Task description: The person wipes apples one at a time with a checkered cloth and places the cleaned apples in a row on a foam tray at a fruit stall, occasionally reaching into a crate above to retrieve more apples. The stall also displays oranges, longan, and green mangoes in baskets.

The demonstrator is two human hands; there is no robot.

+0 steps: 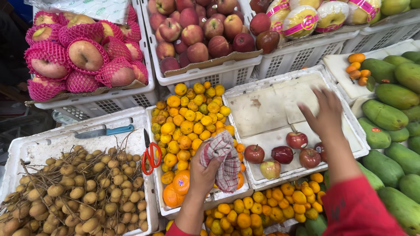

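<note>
My left hand [202, 174] grips a red-and-white checked cloth [224, 159] over a white foam box [156, 175] of small orange citrus [188, 120]. My right hand [326, 114], in a red sleeve, hovers with spread fingers and nothing in it above a white foam tray [262, 111]. Just below that hand, several dark red apples [297, 140] lie along the tray's near edge. One paler apple [270, 168] lies among them.
A foam box of brown longan on twigs [70, 192] is at the left, with red scissors [151, 157] and a blue-handled knife [105, 130] on its rim. Crates of netted apples [83, 57], red apples [197, 30] and wrapped pomelos [302, 19] stand behind. Green mangoes [389, 118] lie right.
</note>
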